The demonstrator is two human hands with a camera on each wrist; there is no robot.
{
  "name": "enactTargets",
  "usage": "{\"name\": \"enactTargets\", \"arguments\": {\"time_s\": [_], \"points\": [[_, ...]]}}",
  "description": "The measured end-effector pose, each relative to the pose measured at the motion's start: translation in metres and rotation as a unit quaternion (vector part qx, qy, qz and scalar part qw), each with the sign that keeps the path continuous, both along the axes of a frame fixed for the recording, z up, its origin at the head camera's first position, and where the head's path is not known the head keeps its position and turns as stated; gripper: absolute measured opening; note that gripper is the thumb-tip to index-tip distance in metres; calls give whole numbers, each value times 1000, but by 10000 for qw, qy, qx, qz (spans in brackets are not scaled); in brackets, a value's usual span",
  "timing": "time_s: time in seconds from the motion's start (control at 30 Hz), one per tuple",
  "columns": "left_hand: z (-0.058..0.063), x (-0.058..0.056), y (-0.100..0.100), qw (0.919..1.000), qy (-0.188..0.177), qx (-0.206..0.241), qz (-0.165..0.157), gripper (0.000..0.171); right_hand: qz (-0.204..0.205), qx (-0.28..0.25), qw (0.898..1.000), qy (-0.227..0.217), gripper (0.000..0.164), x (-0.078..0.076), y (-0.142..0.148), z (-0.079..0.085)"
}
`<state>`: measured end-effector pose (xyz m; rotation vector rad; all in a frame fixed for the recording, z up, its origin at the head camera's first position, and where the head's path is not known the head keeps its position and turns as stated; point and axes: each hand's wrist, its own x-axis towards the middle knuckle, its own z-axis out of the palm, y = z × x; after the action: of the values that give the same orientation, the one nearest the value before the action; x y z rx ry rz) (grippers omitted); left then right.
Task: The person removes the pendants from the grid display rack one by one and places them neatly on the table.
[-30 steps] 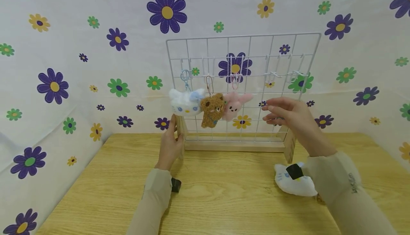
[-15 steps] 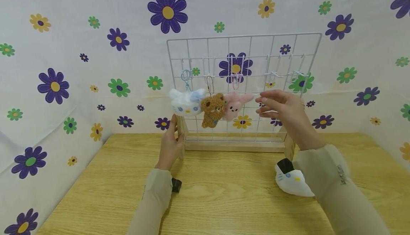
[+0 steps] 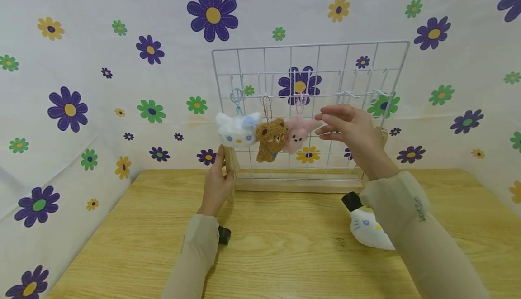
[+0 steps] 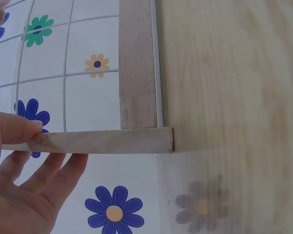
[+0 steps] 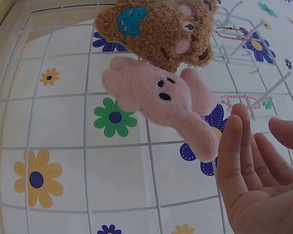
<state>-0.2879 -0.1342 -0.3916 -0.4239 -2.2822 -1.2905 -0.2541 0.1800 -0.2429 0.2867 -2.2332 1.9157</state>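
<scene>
My left hand (image 3: 215,187) grips the left wooden upright (image 4: 107,141) of a wire grid rack (image 3: 304,45); in the left wrist view the thumb is on one side and the fingers on the other. My right hand (image 3: 355,131) is raised with loosely bent, parted fingers and holds nothing. In the head view its fingertips are right at the ear of a pink bunny plush keychain (image 5: 154,90). Left of the bunny hang a brown bear plush keychain (image 3: 269,141) and a white cat-head plush (image 3: 236,131) with a blue bow. All three hang from hooks on the grid.
Bare white hooks (image 3: 376,92) stick out at the grid's right. Another white cat plush (image 3: 366,229) lies on the wooden table (image 3: 281,249), partly hidden by my right sleeve. A flower-print cloth (image 3: 101,0) stands behind the rack.
My right hand has moved left and up, from beside the bunny to its ear. The left hand keeps its grip on the upright, and the plush keychains hang as before.
</scene>
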Motion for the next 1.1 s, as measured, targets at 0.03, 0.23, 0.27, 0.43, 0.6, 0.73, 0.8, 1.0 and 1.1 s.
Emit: {"name": "enactTargets", "arguments": {"time_s": [0.03,0.23,0.27,0.43,0.6,0.73,0.8,1.0,1.1], "points": [[0,0,0,10000,-3,-4,4,75,17,-32,10000,16,34,0,-1,0],[-1,0,1,10000,18,13,-3,74,105,-121,9998,134,35,-5,-6,3],[-1,0,1,10000,16,17,-1,74,113,-140,9997,139,36,-6,-6,3],[-1,-1,0,10000,-23,25,8,75,43,-112,9999,113,37,-9,-9,4],[-1,0,0,10000,-83,13,23,75,82,45,9999,49,39,-12,-11,8],[-1,0,0,10000,-87,21,2,76,174,85,9998,40,39,-14,-15,10],[-1,0,0,10000,-75,34,-3,76,196,101,9997,40,38,-16,-17,11],[0,-1,0,10000,-54,30,-3,75,304,156,9994,26,42,-18,-20,14],[0,0,0,10000,-70,49,-24,75,388,71,9992,6,42,-18,-21,15]]}}
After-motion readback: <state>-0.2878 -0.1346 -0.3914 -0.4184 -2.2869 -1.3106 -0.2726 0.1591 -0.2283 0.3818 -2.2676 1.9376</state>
